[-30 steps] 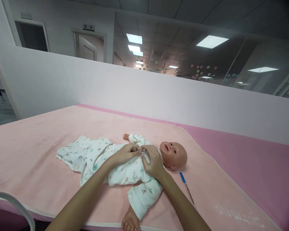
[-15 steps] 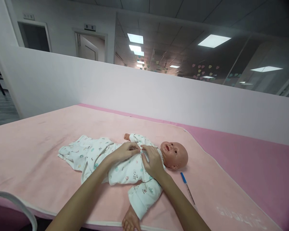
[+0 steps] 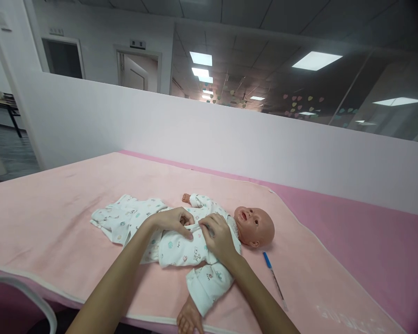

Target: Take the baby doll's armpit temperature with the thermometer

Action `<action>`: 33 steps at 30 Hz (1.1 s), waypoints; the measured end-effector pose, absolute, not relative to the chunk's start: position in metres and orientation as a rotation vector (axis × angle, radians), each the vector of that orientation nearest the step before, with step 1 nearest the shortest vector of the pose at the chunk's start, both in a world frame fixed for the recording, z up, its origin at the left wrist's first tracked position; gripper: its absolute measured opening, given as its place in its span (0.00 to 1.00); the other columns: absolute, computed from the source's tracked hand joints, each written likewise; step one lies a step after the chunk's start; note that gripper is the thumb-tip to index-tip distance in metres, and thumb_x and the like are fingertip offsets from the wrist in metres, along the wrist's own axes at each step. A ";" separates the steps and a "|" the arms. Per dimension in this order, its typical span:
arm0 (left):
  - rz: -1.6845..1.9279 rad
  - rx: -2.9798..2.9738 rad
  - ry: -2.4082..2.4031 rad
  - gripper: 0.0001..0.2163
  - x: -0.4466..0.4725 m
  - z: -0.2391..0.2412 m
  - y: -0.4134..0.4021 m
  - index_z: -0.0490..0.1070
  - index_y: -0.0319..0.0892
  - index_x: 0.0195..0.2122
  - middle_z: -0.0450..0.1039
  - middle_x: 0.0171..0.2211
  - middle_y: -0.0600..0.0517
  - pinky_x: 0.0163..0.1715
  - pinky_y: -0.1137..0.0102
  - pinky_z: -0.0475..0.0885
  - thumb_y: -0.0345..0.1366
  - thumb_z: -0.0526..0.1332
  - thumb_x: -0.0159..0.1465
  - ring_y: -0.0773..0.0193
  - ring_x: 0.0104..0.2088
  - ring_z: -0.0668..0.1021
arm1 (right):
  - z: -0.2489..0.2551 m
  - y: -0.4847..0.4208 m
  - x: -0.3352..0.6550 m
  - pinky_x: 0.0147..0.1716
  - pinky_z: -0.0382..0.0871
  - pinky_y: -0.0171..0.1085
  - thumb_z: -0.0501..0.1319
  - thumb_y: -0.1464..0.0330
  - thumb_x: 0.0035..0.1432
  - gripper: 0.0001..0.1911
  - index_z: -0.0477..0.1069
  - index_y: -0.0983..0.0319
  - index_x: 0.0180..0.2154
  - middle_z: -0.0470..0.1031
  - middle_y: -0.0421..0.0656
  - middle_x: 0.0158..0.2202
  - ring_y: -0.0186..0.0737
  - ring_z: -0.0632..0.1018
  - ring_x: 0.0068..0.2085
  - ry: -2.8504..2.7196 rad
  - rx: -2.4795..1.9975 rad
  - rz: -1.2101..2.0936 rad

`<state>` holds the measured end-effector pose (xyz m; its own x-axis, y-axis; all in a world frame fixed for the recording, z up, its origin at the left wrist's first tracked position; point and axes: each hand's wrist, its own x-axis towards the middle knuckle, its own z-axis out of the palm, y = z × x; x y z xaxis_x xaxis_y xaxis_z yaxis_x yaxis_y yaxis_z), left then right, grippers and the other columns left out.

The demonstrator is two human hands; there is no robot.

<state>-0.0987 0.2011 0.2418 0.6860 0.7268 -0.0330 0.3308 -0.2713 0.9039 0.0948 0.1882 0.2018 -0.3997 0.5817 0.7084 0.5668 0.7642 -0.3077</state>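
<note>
A baby doll [image 3: 256, 227] lies on its back, head to the right, dressed in a white printed baby top [image 3: 184, 250] and matching trousers [image 3: 120, 218]. On the doll's chest, my right hand [image 3: 218, 235] pinches the front edge of the top. My left hand [image 3: 176, 221] is over the belly, thumb and fingers curled at the same edge, a little apart from the right hand. The strip of cloth between my hands is slightly raised. Any fastener there is too small to make out. One doll hand [image 3: 190, 316] pokes out of the near sleeve.
A pen with a blue cap [image 3: 274, 278] lies near the doll's head on the pink mat [image 3: 55, 199]. Behind the mat stands a low white partition [image 3: 209, 132]. A curved pale rail [image 3: 31, 297] is at the lower left.
My left hand has moved left along the top's front edge, away from my right hand, and its fingers have parted somewhat. The right hand stays at the chest. The camera view has shifted slightly.
</note>
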 end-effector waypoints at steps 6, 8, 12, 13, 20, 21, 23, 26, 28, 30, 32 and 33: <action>0.515 1.773 0.827 0.13 -0.104 0.237 0.205 0.69 0.38 0.27 0.61 0.22 0.56 0.23 0.75 0.55 0.41 0.67 0.46 0.70 0.25 0.62 | 0.201 0.189 0.094 0.35 0.62 0.38 0.53 0.75 0.55 0.08 0.68 0.59 0.31 0.70 0.41 0.30 0.38 0.69 0.34 -2.072 -0.858 0.036; 0.524 1.786 0.851 0.14 -0.106 0.236 0.206 0.71 0.39 0.30 0.62 0.23 0.56 0.23 0.74 0.55 0.40 0.67 0.46 0.71 0.24 0.62 | 0.201 0.189 0.094 0.36 0.62 0.38 0.53 0.76 0.55 0.08 0.68 0.60 0.32 0.70 0.40 0.30 0.37 0.69 0.34 -2.078 -0.865 0.043; 0.510 1.791 0.881 0.15 -0.109 0.237 0.206 0.71 0.39 0.33 0.62 0.22 0.57 0.21 0.75 0.53 0.39 0.67 0.45 0.72 0.22 0.61 | 0.201 0.189 0.095 0.36 0.61 0.38 0.53 0.76 0.55 0.07 0.68 0.60 0.32 0.69 0.40 0.30 0.37 0.68 0.34 -2.081 -0.867 0.041; 0.512 1.798 0.885 0.15 -0.108 0.237 0.206 0.71 0.39 0.32 0.62 0.22 0.57 0.21 0.75 0.53 0.38 0.67 0.45 0.72 0.22 0.61 | 0.201 0.189 0.095 0.36 0.61 0.38 0.53 0.76 0.55 0.07 0.68 0.60 0.32 0.69 0.40 0.30 0.37 0.68 0.34 -2.083 -0.863 0.037; 0.604 1.936 0.904 0.08 -0.100 0.238 0.204 0.71 0.38 0.28 0.64 0.23 0.56 0.23 0.75 0.56 0.34 0.64 0.46 0.72 0.23 0.62 | 0.200 0.191 0.095 0.35 0.61 0.38 0.52 0.75 0.56 0.08 0.68 0.60 0.32 0.70 0.41 0.30 0.38 0.69 0.34 -2.080 -0.874 -0.009; 0.620 1.933 0.896 0.08 -0.100 0.238 0.204 0.71 0.38 0.27 0.64 0.24 0.56 0.23 0.75 0.57 0.34 0.64 0.46 0.71 0.24 0.62 | 0.200 0.191 0.095 0.35 0.61 0.38 0.52 0.75 0.56 0.08 0.68 0.60 0.32 0.70 0.41 0.30 0.38 0.69 0.34 -2.082 -0.876 -0.010; 0.619 1.923 0.890 0.09 -0.100 0.238 0.205 0.71 0.38 0.28 0.64 0.24 0.55 0.23 0.75 0.57 0.35 0.64 0.46 0.71 0.24 0.63 | 0.200 0.191 0.096 0.35 0.61 0.38 0.52 0.75 0.56 0.08 0.68 0.60 0.32 0.70 0.41 0.30 0.38 0.69 0.34 -2.086 -0.878 -0.013; 0.558 1.905 0.922 0.11 -0.103 0.239 0.204 0.72 0.38 0.29 0.65 0.23 0.55 0.22 0.75 0.56 0.37 0.66 0.45 0.71 0.23 0.62 | 0.201 0.190 0.096 0.35 0.61 0.38 0.52 0.75 0.56 0.08 0.68 0.60 0.31 0.70 0.41 0.30 0.38 0.69 0.34 -2.090 -0.871 -0.023; 0.537 1.900 0.956 0.13 -0.105 0.239 0.204 0.73 0.38 0.30 0.64 0.22 0.55 0.21 0.75 0.55 0.39 0.66 0.45 0.71 0.22 0.62 | 0.201 0.190 0.095 0.35 0.62 0.38 0.52 0.75 0.56 0.09 0.68 0.60 0.31 0.70 0.41 0.29 0.38 0.69 0.33 -2.090 -0.867 -0.030; 0.532 1.908 0.983 0.14 -0.105 0.240 0.204 0.73 0.39 0.32 0.64 0.21 0.56 0.21 0.75 0.54 0.39 0.66 0.44 0.71 0.22 0.61 | 0.202 0.190 0.095 0.34 0.62 0.38 0.52 0.75 0.56 0.09 0.68 0.60 0.31 0.70 0.41 0.29 0.38 0.69 0.33 -2.089 -0.868 -0.030; 0.529 1.921 0.993 0.13 -0.106 0.239 0.204 0.74 0.39 0.32 0.65 0.22 0.56 0.21 0.75 0.55 0.39 0.66 0.45 0.71 0.22 0.62 | 0.202 0.190 0.095 0.35 0.61 0.38 0.52 0.75 0.56 0.09 0.68 0.60 0.31 0.70 0.41 0.29 0.38 0.69 0.34 -2.090 -0.873 -0.023; 0.531 1.924 0.993 0.13 -0.106 0.238 0.205 0.74 0.39 0.31 0.65 0.22 0.56 0.21 0.75 0.55 0.38 0.66 0.45 0.71 0.22 0.62 | 0.201 0.190 0.095 0.35 0.61 0.38 0.52 0.75 0.56 0.08 0.68 0.60 0.31 0.70 0.41 0.29 0.38 0.69 0.34 -2.091 -0.876 -0.019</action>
